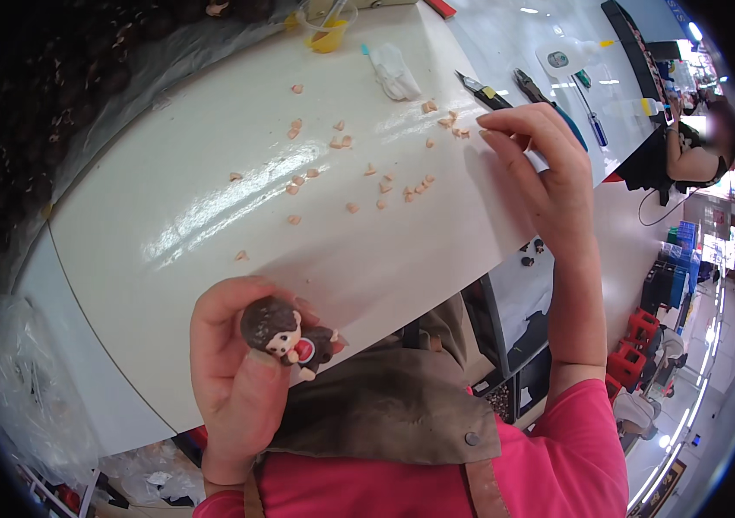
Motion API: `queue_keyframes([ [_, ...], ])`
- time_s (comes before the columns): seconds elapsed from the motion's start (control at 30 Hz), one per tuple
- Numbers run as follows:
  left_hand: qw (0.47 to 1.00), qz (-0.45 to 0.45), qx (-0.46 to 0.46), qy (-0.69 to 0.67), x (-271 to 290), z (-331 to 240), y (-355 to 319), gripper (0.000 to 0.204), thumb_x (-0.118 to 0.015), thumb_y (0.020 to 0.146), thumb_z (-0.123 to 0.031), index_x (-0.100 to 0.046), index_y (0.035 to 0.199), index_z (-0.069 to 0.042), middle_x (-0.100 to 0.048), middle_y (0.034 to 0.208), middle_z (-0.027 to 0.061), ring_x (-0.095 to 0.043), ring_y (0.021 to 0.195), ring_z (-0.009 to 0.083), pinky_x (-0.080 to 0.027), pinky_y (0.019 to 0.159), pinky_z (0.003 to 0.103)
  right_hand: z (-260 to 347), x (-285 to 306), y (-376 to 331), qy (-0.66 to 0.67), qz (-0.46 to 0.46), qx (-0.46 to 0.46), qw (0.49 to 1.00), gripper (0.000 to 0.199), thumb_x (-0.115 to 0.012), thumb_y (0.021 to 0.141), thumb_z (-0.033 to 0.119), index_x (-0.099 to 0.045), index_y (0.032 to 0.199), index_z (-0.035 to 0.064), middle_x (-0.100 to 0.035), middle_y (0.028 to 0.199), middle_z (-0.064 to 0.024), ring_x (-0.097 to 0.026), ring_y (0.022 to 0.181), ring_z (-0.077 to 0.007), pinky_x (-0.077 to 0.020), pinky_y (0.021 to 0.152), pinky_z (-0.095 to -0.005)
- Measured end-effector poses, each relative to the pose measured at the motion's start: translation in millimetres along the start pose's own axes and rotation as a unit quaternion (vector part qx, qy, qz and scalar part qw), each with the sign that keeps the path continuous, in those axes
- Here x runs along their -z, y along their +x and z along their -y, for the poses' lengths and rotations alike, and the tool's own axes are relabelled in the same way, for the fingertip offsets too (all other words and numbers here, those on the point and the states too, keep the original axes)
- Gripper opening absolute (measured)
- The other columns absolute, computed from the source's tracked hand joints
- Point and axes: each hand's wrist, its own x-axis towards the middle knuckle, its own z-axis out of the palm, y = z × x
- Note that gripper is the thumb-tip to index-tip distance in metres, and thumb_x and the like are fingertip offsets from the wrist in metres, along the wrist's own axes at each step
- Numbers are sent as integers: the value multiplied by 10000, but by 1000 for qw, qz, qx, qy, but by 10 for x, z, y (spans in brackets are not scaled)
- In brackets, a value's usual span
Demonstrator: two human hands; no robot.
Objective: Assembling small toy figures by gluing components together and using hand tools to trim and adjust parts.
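My left hand (234, 371) grips a small brown doll figure (285, 335) with a pale face and a red bib, held over the near edge of the white table (169, 216). My right hand (540, 173) reaches out over the table's right side, fingertips down next to small peach-coloured pieces (452, 125); it holds nothing that I can see. More of these small pieces (385, 186) lie scattered across the table's middle.
A plastic cup with yellow liquid (326, 26) and a crumpled white cloth (395, 72) sit at the far edge. Pliers (484, 91) and a blue screwdriver (592, 116) lie beyond my right hand. Another person (696, 151) sits far right. Clear plastic bags (31, 388) lie lower left.
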Motion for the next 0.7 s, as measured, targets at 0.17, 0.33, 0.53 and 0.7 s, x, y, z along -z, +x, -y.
queue_keyframes([
  [0.17,1000,-25,-5,13,-39,29,46,501,-573,875,-337,-371,1206,-20,-494,955,123,-570,747,192,-497,644,286,-91,-62,1,-3,13,27,1000,143,-608,780,-8,-619,921,13,-580,846,-64,-534,715,-147,-434,643,-238],
  [0.33,999,-33,-9,20,-47,55,65,503,-574,874,-341,-369,1207,-25,-490,952,122,-563,730,189,-484,621,280,-119,-89,-1,-40,22,21,999,142,-610,782,-3,-612,923,16,-567,856,-69,-560,749,-170,-451,671,-249],
  [0.53,1000,0,-5,-12,16,53,50,445,-587,866,-289,-378,1173,-43,-506,1000,136,-576,859,218,-535,707,388,-95,-5,-24,-66,48,21,996,128,-589,803,6,-612,929,8,-572,852,-73,-562,758,-177,-449,681,-248],
  [0.7,1000,-4,-5,-17,9,58,47,438,-586,868,-283,-379,1170,-41,-502,1000,137,-574,851,212,-534,707,390,-127,72,1,-61,45,5,997,124,-566,821,8,-614,935,0,-575,825,-74,-551,746,-170,-438,675,-241],
])
